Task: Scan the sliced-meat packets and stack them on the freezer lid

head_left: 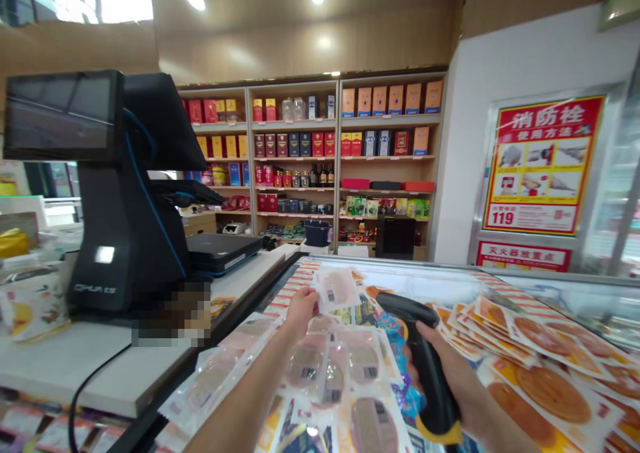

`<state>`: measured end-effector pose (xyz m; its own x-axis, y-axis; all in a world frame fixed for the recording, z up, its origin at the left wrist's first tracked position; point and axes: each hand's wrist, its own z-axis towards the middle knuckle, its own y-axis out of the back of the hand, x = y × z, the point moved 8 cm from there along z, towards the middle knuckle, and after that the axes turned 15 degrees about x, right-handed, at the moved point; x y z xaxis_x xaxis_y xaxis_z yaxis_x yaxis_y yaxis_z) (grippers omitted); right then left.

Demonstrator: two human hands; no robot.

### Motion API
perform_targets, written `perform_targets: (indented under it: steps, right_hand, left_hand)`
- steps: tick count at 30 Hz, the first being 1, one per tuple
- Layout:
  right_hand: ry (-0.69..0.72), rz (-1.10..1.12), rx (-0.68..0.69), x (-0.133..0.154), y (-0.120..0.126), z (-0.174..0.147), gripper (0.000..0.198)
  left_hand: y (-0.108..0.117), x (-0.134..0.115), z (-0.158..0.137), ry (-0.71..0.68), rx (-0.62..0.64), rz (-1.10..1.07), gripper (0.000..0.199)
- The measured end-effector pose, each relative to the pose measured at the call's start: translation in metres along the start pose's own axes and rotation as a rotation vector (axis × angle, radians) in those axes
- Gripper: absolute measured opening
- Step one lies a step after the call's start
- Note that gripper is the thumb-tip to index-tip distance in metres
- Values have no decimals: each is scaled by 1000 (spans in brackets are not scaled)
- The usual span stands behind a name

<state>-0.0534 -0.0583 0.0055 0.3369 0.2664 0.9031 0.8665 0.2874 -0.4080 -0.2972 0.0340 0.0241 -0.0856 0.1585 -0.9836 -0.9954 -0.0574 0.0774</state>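
Observation:
My left hand is closed, pinching the edge of a flat clear food packet with a small barcode label, held up over the display case. In my right hand is a black barcode scanner with a yellow base end, its head tilted toward the packet but apart from it. Below both hands lie several similar clear packets with barcodes facing up. Orange-and-white packets with round brown food pictured or showing on them are heaped to the right of the scanner.
A black checkout terminal with screens stands on the white counter at left, its cable hanging over the front. Glass edges the display case. Shelves of boxed goods line the back wall; a red fire-hydrant sign hangs at right.

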Motion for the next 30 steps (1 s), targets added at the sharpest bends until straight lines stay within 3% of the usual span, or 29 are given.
perform_targets:
  steps: [5,11,22,30]
  right_hand:
    - [-34,54,68,-11,-18,-4,33]
    - [-5,53,96,-10,-19,-4,34]
    - [40,103,34,1,-19,-8,25]
    - [40,87,15,13,1,-6,30]
  left_hand:
    - [-20,-4,-9,-50,14,-303,4]
    - [-31,-7,-14,-115,-13,-453,4]
    - [-33,1,-16,-118,-20,-478,6]
    - [-24,-6,-51,25,113,-403,6]
